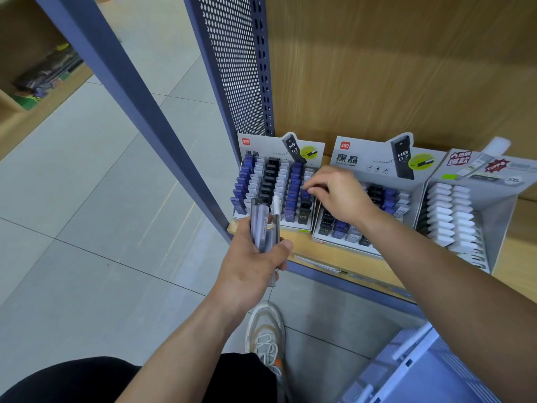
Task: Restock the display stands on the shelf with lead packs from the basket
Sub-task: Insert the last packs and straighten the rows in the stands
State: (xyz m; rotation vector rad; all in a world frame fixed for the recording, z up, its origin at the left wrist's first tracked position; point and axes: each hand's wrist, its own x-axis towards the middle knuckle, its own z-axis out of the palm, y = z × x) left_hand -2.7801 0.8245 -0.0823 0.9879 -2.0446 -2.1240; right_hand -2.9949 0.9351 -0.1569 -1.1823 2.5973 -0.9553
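Observation:
My left hand [255, 257] grips a bundle of several slim lead packs [263, 225], grey and clear with one white-capped, held upright in front of the shelf edge. My right hand [334, 193] reaches over the left display stand [279, 181], its fingertips pinching a blue lead pack [304, 194] in the stand's right column. That stand holds rows of blue, white and black packs. A second stand [374, 205] of the same brand sits just to the right, partly hidden by my right wrist.
A third stand [462, 216] with white packs stands at the right on the wooden shelf [334, 257]. A blue perforated upright [232, 82] borders the shelf on the left. The pale blue basket [421, 373] sits at lower right; my shoe [266, 330] is on the tiled floor.

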